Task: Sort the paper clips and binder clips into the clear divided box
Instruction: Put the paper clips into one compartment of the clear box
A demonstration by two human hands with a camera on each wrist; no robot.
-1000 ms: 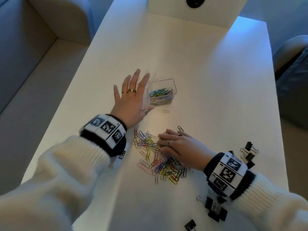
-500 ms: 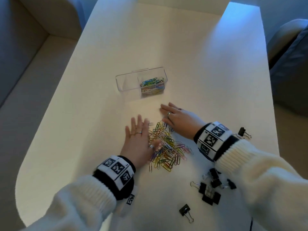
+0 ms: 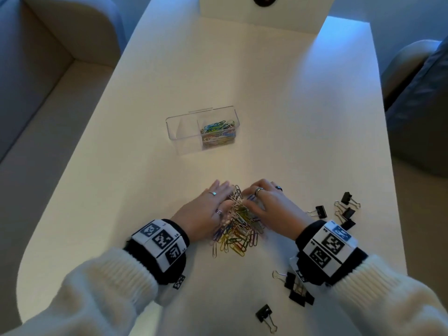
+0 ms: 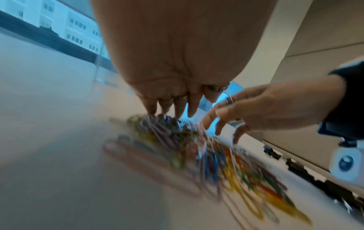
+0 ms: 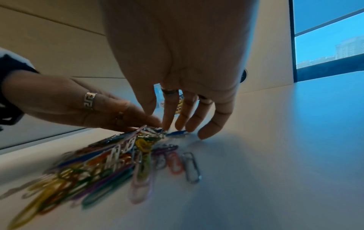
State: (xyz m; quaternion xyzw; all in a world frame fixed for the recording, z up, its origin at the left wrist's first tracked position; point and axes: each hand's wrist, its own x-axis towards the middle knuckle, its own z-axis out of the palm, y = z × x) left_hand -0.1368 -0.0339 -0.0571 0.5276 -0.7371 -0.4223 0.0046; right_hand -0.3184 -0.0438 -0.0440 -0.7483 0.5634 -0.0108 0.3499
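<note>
The clear divided box (image 3: 184, 135) stands mid-table; its right compartment holds coloured paper clips (image 3: 218, 133) and its left one looks empty. Nearer to me lies a pile of coloured paper clips (image 3: 236, 230) (image 4: 206, 155) (image 5: 118, 163). My left hand (image 3: 206, 209) (image 4: 177, 62) presses against the pile's left side with fingers nearly straight. From the other side my right hand (image 3: 271, 207) (image 5: 177, 54) meets it, fingertips on the clips. The far end of the pile is bunched up between the two hands. Black binder clips (image 3: 345, 210) lie to the right.
More black binder clips lie near my right wrist (image 3: 297, 291) and at the front edge (image 3: 264, 315). A white upright board (image 3: 266, 10) stands at the table's far end. Sofas flank the white table (image 3: 303, 117) on both sides.
My left hand has come back from beside the box to the pile. Both hands have closed in from either side and pushed the scattered clips into a tighter heap.
</note>
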